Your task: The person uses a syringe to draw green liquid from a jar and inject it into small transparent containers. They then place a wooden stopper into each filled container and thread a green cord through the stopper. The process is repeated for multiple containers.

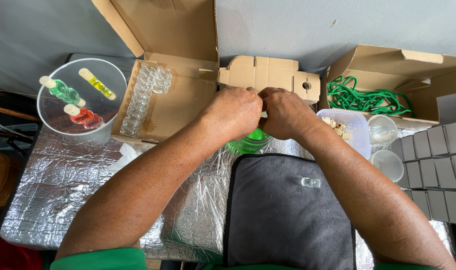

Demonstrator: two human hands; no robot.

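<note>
My left hand [234, 111] and my right hand [286, 114] are closed and pressed together over a clear bowl of green liquid [249, 143]. Something small is pinched between the fingers, but the knuckles hide it. A flat folded cardboard piece [268, 76] lies just beyond my hands. A small empty glass vial [311, 182] lies on the dark grey cloth [288, 215] below my right wrist.
An open cardboard box [180, 107] holds several small glass vials [140, 97]. A clear round tub [50, 112] contains three corked vials of green, yellow and red liquid. A plastic tray of corks [355, 125], two small cups, green cord [368, 100] in a box and grey boxes [438, 170] sit right.
</note>
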